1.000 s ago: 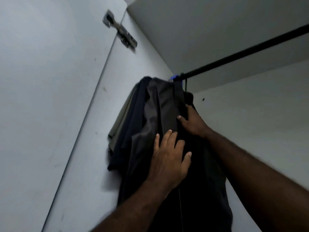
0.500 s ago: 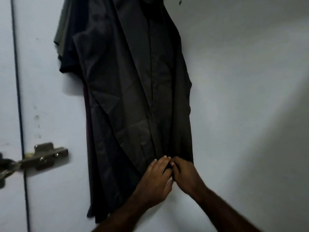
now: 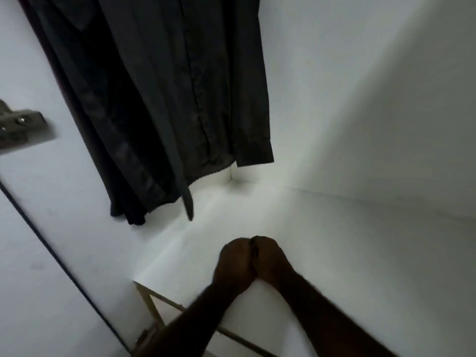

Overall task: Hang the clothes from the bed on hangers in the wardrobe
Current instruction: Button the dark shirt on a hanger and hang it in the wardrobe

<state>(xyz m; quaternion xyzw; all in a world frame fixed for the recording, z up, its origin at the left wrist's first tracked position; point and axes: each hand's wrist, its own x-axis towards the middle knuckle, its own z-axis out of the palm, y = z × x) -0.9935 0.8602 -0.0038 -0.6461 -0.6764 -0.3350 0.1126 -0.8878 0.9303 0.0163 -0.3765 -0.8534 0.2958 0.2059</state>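
Clothes: dark shirts [image 3: 159, 94], hanging at 11 o'clock (hems loose).
Left hand [image 3: 233, 266]: grip closed, empty, touching right.
Right hand [image 3: 270, 261]: grip closed, contents untellable.
Hinge [image 3: 18, 127]: 9 o'clock.

Plain dark grey shirt [image 3: 159, 81], white wardrobe wall [image 3: 360, 99], silver hinge [image 3: 18, 127]

Metal door hinge [image 3: 19, 130]; blurred
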